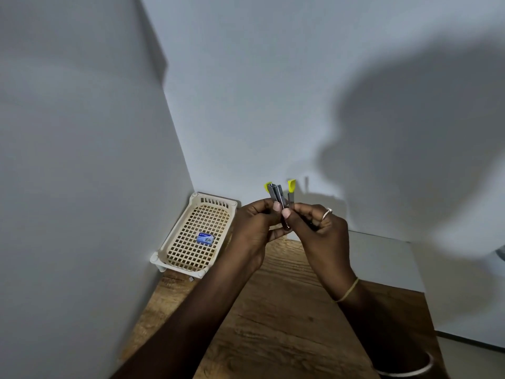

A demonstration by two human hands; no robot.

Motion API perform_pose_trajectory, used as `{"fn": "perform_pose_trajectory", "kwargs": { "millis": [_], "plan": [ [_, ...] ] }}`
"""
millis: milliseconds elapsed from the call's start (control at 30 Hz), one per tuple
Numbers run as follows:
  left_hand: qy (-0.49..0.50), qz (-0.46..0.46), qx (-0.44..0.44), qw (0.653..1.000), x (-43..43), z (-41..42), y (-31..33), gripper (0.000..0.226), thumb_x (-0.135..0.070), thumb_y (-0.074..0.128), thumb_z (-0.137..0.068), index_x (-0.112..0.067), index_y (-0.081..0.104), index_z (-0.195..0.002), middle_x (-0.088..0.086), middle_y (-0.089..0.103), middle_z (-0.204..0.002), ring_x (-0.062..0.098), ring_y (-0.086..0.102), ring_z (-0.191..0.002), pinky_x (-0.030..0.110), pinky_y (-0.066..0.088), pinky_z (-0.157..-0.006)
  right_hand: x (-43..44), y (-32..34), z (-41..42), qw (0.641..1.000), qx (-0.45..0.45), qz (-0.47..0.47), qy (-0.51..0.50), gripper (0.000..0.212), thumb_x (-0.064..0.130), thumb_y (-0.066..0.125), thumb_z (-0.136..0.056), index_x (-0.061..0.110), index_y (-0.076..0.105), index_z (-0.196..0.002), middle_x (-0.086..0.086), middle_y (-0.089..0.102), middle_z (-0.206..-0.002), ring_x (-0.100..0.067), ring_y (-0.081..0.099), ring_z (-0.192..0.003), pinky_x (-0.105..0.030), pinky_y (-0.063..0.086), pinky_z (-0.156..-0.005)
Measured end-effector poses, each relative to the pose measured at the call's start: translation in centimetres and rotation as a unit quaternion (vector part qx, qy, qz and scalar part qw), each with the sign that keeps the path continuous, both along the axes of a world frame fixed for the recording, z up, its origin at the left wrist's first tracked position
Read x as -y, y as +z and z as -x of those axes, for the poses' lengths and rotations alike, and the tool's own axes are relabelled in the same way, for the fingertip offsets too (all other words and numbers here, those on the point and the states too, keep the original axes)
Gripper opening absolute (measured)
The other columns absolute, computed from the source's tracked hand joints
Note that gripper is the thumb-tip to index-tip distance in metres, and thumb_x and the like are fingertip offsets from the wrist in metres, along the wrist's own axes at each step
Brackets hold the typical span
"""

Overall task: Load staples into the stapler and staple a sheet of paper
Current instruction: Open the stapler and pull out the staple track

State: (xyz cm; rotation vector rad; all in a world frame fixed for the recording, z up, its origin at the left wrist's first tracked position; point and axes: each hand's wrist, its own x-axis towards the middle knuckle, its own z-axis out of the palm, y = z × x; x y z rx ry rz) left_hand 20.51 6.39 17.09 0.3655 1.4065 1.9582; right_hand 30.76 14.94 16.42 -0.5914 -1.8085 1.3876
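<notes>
Just right of the tray (216,201), left hand (252,225) and right hand (319,228) both pinch the splayed stapler (278,198) low down, yellow ends standing above the grip

Yellow-tipped stapler (279,196) open, upright, paper (382,258) flat

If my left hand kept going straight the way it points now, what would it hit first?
Probably the right hand: the left hand, holding the open stapler, points across at it, thumbs nearly touching. Depth is hard to judge.
</notes>
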Motion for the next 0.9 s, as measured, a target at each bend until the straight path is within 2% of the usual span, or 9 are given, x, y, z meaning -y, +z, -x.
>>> {"fn": "perform_pose_trajectory", "kwargs": {
  "millis": [167,333,467,667,767,900],
  "plan": [
    [0.02,-0.002,0.057,0.998,-0.7,0.2,0.6,0.023,0.006,0.057,-0.094,-0.007,0.073,-0.086,0.004,0.076,-0.079,0.017,0.075,-0.072,0.035,0.062,-0.066,0.0,-0.6,-0.1,0.996,-0.059,0.045,-0.05,0.015,0.024,0.083,-0.084,0.025,0.08,-0.099,0.006,0.08,-0.092,-0.008,0.076,-0.089,-0.019,0.058,-0.079],
    [0.028,-0.023,0.116,0.993,-1.4,-0.1,1.3,0.03,0.014,0.051,-0.092,-0.005,0.074,-0.087,0.005,0.074,-0.072,0.018,0.074,-0.065,0.031,0.061,-0.056,0.5,-1.3,-0.7,0.987,-0.123,0.071,-0.076,0.019,0.021,0.084,-0.082,0.026,0.081,-0.1,0.007,0.081,-0.096,-0.011,0.077,-0.093,-0.016,0.056,-0.082],
    [0.037,-0.036,0.169,0.984,-2.1,-0.3,1.3,0.031,0.016,0.047,-0.091,-0.003,0.071,-0.092,0.007,0.075,-0.075,0.02,0.075,-0.07,0.035,0.062,-0.058,0.4,-1.7,-1.1,0.986,-0.136,0.05,-0.084,0.019,0.02,0.082,-0.084,0.036,0.08,-0.095,0.008,0.08,-0.093,-0.007,0.076,-0.089,-0.015,0.055,-0.08],
    [0.043,-0.058,0.205,0.976,-2.8,0.1,1.5,0.03,0.014,0.045,-0.092,-0.004,0.069,-0.093,0.006,0.075,-0.074,0.017,0.075,-0.068,0.033,0.061,-0.056,0.3,-2.3,-1.1,0.981,-0.168,0.071,-0.07,0.022,0.008,0.08,-0.085,0.027,0.081,-0.096,0.003,0.08,-0.096,-0.008,0.075,-0.092,-0.017,0.056,-0.081],
    [0.047,-0.058,0.194,0.978,-2.9,0.5,1.6,0.03,0.013,0.047,-0.093,-0.006,0.07,-0.091,0.005,0.075,-0.074,0.016,0.075,-0.068,0.035,0.062,-0.058,-0.1,-2.3,-1.5,0.984,-0.151,0.066,-0.068,0.018,0.016,0.082,-0.085,0.025,0.079,-0.099,0.0,0.08,-0.097,-0.012,0.076,-0.092,-0.018,0.056,-0.08],
    [0.071,-0.049,0.154,0.984,-2.8,1.0,1.5,0.019,0.006,0.058,-0.094,-0.005,0.072,-0.089,0.007,0.074,-0.079,0.018,0.073,-0.071,0.041,0.064,-0.064,-2.3,0.1,-2.0,0.976,-0.171,0.066,-0.117,0.022,0.032,0.078,-0.087,0.022,0.074,-0.106,-0.004,0.078,-0.107,-0.019,0.073,-0.104,-0.022,0.057,-0.084]
  ]
}}
